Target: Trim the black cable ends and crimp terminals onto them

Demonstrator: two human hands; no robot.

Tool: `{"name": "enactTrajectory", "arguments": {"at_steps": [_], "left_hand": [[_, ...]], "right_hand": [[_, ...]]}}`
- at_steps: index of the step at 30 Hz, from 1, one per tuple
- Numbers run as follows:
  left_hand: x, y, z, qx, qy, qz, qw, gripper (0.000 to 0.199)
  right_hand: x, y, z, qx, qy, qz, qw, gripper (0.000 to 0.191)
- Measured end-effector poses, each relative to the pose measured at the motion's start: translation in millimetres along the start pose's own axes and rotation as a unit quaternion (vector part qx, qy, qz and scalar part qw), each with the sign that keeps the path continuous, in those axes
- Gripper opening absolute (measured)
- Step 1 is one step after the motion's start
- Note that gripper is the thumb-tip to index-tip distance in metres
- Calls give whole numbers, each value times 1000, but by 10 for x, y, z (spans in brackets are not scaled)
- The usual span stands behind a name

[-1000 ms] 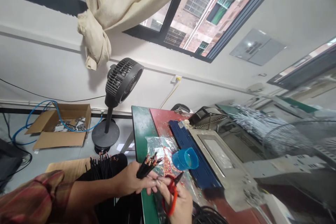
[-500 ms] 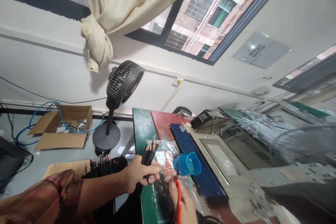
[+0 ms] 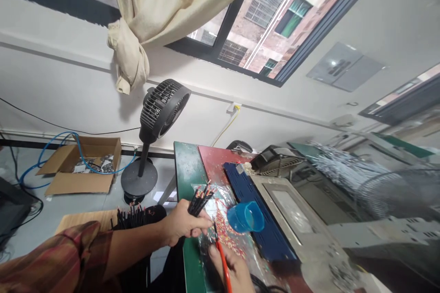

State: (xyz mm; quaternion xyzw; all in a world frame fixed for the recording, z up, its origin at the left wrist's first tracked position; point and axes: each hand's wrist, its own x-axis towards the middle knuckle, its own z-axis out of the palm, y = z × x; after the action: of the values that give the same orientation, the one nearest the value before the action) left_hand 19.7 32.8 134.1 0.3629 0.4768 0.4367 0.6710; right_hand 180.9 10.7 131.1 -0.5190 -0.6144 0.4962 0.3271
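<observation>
My left hand (image 3: 187,225) is closed around a bundle of black cables (image 3: 201,199), whose stripped ends show red and pale wires pointing up. My right hand (image 3: 232,269), low over the table, is wrapped round red-handled pliers (image 3: 220,247); their narrow dark jaws point up, close to the left fingertips. Whether the jaws touch anything is too small to tell. Beneath the hands lies a clear plastic sheet (image 3: 223,190) scattered with small red and yellow wire scraps (image 3: 225,233). A blue plastic cup (image 3: 245,216) stands just right of the pliers.
More black cables (image 3: 135,217) lie by my left forearm, above a wooden board (image 3: 74,222). Right of the cup are a dark blue slotted panel (image 3: 257,213) and a beige machine (image 3: 292,210). A black fan (image 3: 163,107) and a cardboard box (image 3: 82,183) stand on the floor.
My right hand with the pliers has moved slightly left and down, and the pliers now tilt the other way. The cable bundle in my left hand leans more to the right.
</observation>
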Motion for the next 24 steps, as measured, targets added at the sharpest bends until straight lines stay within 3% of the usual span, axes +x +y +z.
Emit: {"name": "enactTrajectory", "arguments": {"at_steps": [7,10,15,20,24], "left_hand": [[51,-21,-1,9,0,-2,1000,27],[54,-21,5,12,-2,-2,1000,30],[2,-37,-4,-18,-46,-6,999,41],[-100,-28,17,-42,-84,-18,995,38],[-153,-22,35,-31,-90,-26,995,35]], "right_hand": [[9,76,-27,-34,6,63,997,46],[23,129,-34,-37,39,77,996,49],[51,147,-39,96,62,153,982,52],[17,-1,14,248,78,104,960,45],[-33,-114,61,289,76,109,948,38]]}}
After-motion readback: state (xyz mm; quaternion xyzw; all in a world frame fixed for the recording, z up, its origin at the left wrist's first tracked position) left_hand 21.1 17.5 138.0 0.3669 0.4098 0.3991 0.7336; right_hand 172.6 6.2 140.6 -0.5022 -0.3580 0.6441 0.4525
